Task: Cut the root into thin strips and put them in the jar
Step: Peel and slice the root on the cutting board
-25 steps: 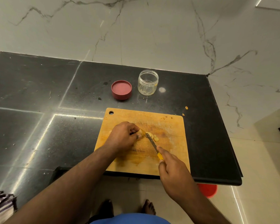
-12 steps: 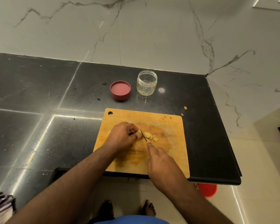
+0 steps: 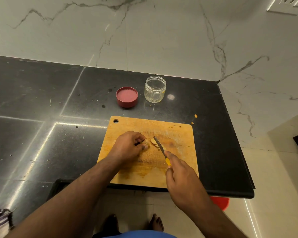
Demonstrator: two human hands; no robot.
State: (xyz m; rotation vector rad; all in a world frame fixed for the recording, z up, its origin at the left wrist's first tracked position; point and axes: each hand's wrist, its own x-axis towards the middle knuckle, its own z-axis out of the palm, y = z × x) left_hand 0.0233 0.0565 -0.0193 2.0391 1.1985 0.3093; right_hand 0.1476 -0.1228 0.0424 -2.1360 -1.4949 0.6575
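A wooden cutting board (image 3: 179, 134) lies on the black counter near its front edge. My left hand (image 3: 129, 146) pinches a small piece of pale root (image 3: 146, 141) against the board. Thin cut slices (image 3: 153, 141) lie just right of my fingertips. My right hand (image 3: 181, 179) grips a knife (image 3: 159, 146) by its yellow handle, with a finger along the top; the dark blade lies across the slices. An open clear jar (image 3: 155, 89) stands upright behind the board.
A red lid (image 3: 127, 97) lies upside down left of the jar. Small root scraps (image 3: 195, 115) sit on the counter by the board's far right corner. The counter edge (image 3: 230, 193) runs close to me; a red object (image 3: 221, 202) sits on the floor below.
My right hand drew back toward me and to the right after pushing the knife forward at the root half a second ago. My left hand stayed on the root.
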